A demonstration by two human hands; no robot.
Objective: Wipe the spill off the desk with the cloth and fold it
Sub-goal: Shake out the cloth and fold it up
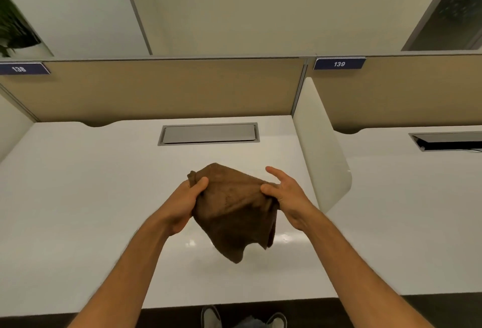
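A brown cloth [234, 213] hangs in the air above the white desk [78, 197], held up between both hands with its loose corners drooping down. My left hand [186, 201] grips its upper left corner, thumb curled over the fabric. My right hand [284, 194] pinches its upper right edge with the thumb, while the other fingers spread out straight. A faint wet sheen [284, 237] shows on the desk just below and right of the cloth.
A grey cable hatch [208, 133] is set into the desk near the back. A tan partition [156, 90] closes the rear, and a white divider [320, 150] stands on the right. Shoes [211, 317] show below the desk's front edge.
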